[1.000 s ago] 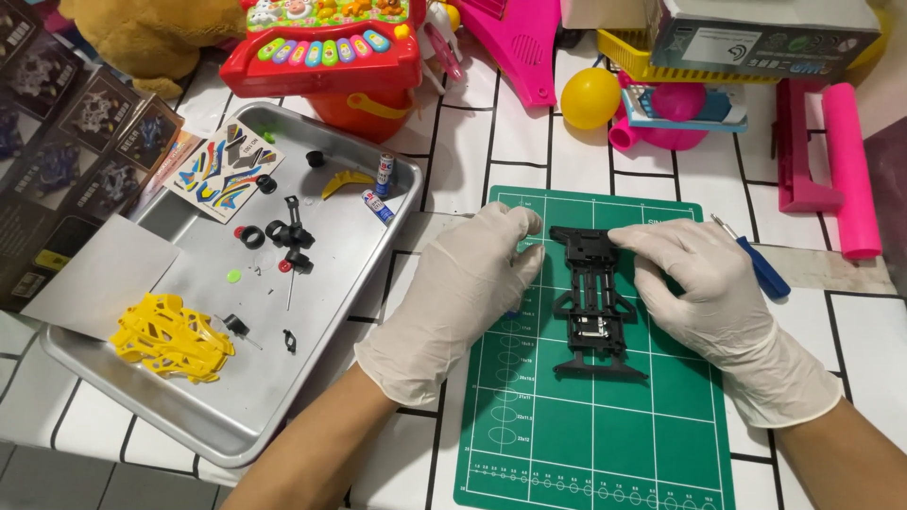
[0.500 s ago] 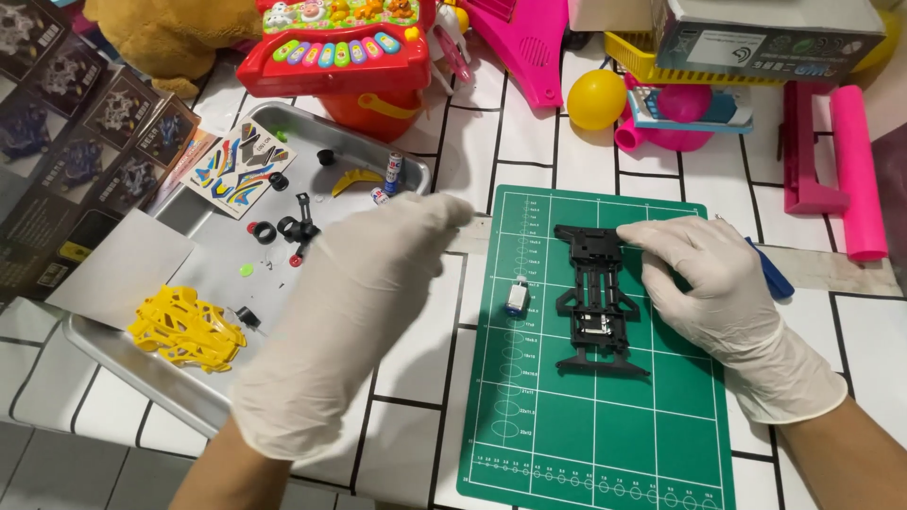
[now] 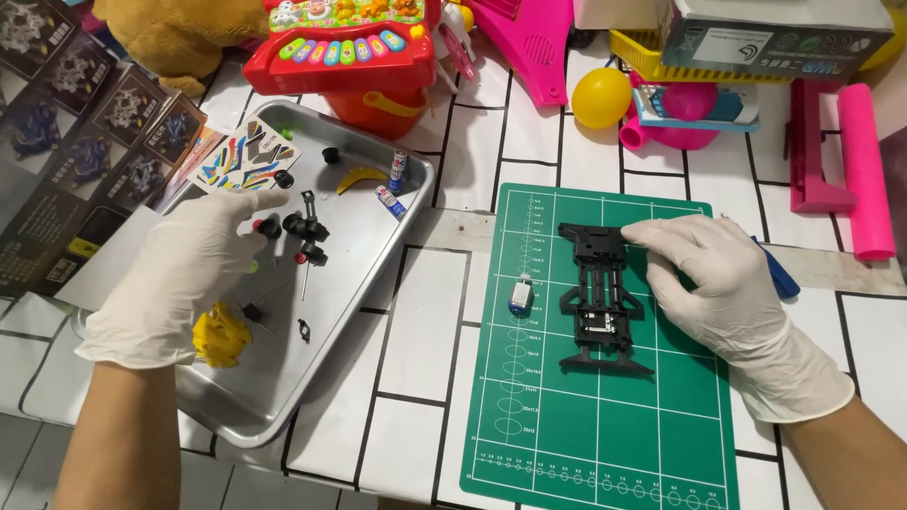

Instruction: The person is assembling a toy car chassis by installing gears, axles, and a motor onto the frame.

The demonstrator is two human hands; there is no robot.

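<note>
My left hand (image 3: pixel 184 274) is in a white glove and sits over the metal tray (image 3: pixel 378 283) on the left side of the frame. The fingers are spread wide and hold nothing. My pointing finger reaches toward a bunch of small black parts (image 3: pixel 304 231) in the middle of the tray, and its tip is just beside a little black wheel with a red dot (image 3: pixel 268 228). A pile of yellow plastic bits (image 3: pixel 222 335) lies under my palm, near the lower edge of the tray. A sticker sheet (image 3: pixel 244 168) with bright colours lies at the top left of the tray, and a small yellow curved piece (image 3: pixel 361 178) is near the top.

My right hand (image 3: pixel 727 297) is gloved too — it lies on the green cutting mat (image 3: pixel 605 444) on the right side of the frame. Its fingers rest flat on the right side of the black toy car frame (image 3: pixel 600 297), which lies in the upper middle of the mat. The hand is pressing on it, not wrapped around it. A tiny silver and blue motor (image 3: pixel 521 294) lies on the mat just left of the frame, not touching it.

The bench (image 3: pixel 416 312) has white tiles with dark lines. At the top of the frame are a red toy piano (image 3: pixel 340 47), a yellow ball (image 3: pixel 601 97) and some pink toys (image 3: pixel 850 151).
</note>
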